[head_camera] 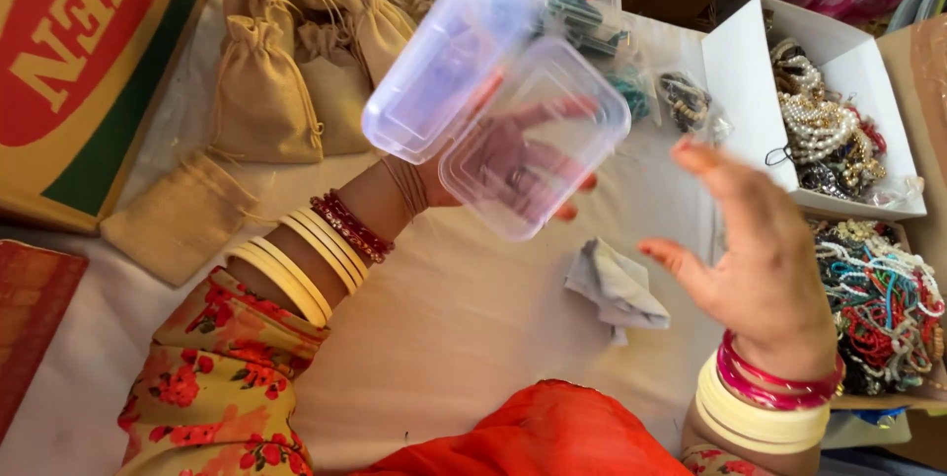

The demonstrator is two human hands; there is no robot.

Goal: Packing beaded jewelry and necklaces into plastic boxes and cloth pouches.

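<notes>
Box (498, 106), clear thin hinged plastic, judged light, slippery and crackable, is gripped open underneath by left hand (513, 165) fingers; right hand (760, 259) is spread, empty.

Your left hand (513, 165) is raised above the desk, palm turned up toward you, fingers spread and curled in a grip, forearm slanting in from the lower left. Your right hand (755, 259) hovers open to its right, fingers extended upward, thumb pointing left, holding nothing
</notes>
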